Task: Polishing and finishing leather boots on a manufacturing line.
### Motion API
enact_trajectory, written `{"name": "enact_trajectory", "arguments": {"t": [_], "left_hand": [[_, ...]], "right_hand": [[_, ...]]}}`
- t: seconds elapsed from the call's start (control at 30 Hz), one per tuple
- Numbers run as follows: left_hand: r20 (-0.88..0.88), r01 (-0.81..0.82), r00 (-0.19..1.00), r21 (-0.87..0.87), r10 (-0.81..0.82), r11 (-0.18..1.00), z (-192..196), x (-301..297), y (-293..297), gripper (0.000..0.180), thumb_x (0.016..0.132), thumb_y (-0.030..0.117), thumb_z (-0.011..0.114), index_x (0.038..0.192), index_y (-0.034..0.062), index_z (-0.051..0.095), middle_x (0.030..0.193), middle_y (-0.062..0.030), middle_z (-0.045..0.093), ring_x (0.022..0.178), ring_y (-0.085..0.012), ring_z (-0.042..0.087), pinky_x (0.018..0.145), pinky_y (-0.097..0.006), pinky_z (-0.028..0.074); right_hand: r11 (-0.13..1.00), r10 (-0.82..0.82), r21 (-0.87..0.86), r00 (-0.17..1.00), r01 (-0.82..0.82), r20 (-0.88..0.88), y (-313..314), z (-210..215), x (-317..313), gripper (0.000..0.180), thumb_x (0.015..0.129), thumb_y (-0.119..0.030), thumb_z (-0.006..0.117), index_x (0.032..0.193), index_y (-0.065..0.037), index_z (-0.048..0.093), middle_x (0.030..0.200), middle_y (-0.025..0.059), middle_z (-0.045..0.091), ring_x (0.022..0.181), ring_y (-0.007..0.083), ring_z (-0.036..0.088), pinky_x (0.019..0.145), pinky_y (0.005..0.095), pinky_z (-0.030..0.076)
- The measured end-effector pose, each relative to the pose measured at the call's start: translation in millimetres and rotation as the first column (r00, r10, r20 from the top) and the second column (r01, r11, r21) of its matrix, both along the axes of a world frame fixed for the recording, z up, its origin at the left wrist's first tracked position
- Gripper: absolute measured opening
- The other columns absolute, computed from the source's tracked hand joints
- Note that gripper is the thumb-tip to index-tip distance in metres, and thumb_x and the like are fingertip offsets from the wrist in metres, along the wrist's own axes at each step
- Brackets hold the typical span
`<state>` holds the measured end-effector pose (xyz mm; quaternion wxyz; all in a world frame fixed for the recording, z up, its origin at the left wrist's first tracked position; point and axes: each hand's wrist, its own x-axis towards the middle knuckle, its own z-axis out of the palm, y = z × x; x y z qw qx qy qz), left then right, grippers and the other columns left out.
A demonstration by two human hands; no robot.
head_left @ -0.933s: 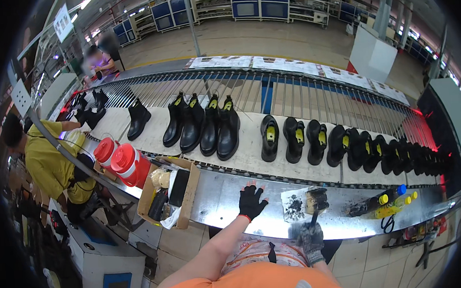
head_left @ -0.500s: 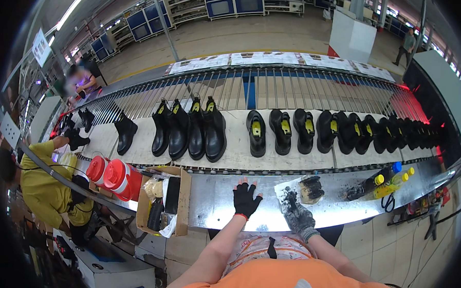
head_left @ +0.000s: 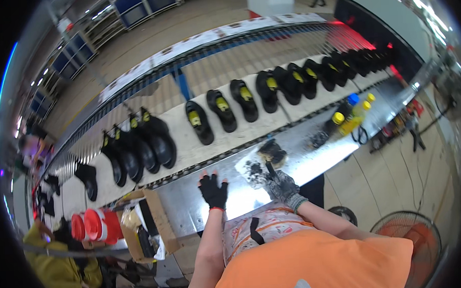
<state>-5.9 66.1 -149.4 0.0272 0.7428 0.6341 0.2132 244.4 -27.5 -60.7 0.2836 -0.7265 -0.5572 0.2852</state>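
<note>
My left hand, in a black fingerless glove, rests palm down with its fingers spread on the metal bench. My right hand wears a grey knitted glove with dark stains. It is over a white sheet smeared with black, its fingers bent. A slim dark piece shows at those fingers; I cannot tell whether it is a tool or a stained fingertip. Just beyond lies a dark, stained pad. Black shoes with yellow inside and black ankle boots stand in a row on the pale conveyor beyond the bench.
A cardboard box of supplies and red jugs sit at left. Bottles with yellow and blue caps and black-handled scissors are at right. A fan stands right of me; a person in yellow-green is at left.
The whole view has swung and tilted, bringing the fan into it. My right hand has moved up the sheet, closer to the pad. My left hand stays flat on the bench.
</note>
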Motion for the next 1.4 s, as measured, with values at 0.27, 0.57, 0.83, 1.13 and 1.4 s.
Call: {"name": "enact_trajectory", "arguments": {"t": [0.27,0.57,0.83,1.13,1.4], "left_hand": [[-0.069,-0.005,0.998,-0.059,0.001,0.998,5,1,2,0.058,0.079,0.045,0.060,0.129,0.0169,0.050,0.144,-0.0174,0.032,0.133,-0.0359,0.028,0.108,-0.051,0.017],[-0.021,0.025,0.999,-0.029,-0.025,0.999,21,13,8,0.058,0.079,0.043,0.061,0.129,0.0163,0.050,0.142,-0.0193,0.034,0.132,-0.0373,0.029,0.107,-0.050,0.019],[0.005,0.025,1.000,-0.019,-0.025,1.000,23,11,3,0.056,0.080,0.042,0.060,0.128,0.0152,0.052,0.142,-0.0196,0.035,0.133,-0.0361,0.029,0.109,-0.050,0.018],[-0.014,0.021,1.000,0.003,-0.021,1.000,24,11,3,0.054,0.080,0.041,0.060,0.127,0.0153,0.052,0.141,-0.0193,0.036,0.132,-0.0357,0.030,0.108,-0.049,0.020],[-0.024,0.023,0.999,0.008,-0.023,1.000,23,11,5,0.053,0.081,0.040,0.060,0.128,0.0165,0.051,0.141,-0.0188,0.037,0.132,-0.0347,0.030,0.108,-0.048,0.020]], "right_hand": [[0.953,0.226,0.157,0.955,-0.257,0.194,-35,-69,61,0.018,0.084,-0.023,0.053,0.093,-0.009,0.057,0.071,0.0123,0.053,0.065,0.0238,0.055,0.063,0.0360,0.045],[0.983,-0.150,-0.098,0.988,0.153,0.035,-24,-9,47,0.047,0.081,-0.023,0.063,0.122,-0.007,0.047,0.098,0.0125,0.064,0.086,0.0264,0.063,0.076,0.0357,0.050],[0.995,0.060,0.098,0.953,-0.032,-0.298,-36,-10,16,0.055,0.087,-0.011,0.055,0.136,-0.001,0.033,0.100,0.0137,0.061,0.080,0.0178,0.063,0.073,0.0268,0.051],[0.952,0.270,-0.143,0.963,-0.270,-0.021,-14,1,17,0.056,0.088,-0.029,0.052,0.135,-0.005,0.035,0.124,0.0235,0.050,0.109,0.0383,0.052,0.093,0.0412,0.043],[0.917,0.357,-0.244,0.924,-0.317,0.140,-6,4,24,0.052,0.089,-0.031,0.049,0.137,-0.015,0.036,0.120,0.0200,0.054,0.107,0.0363,0.054,0.093,0.0424,0.043]]}}
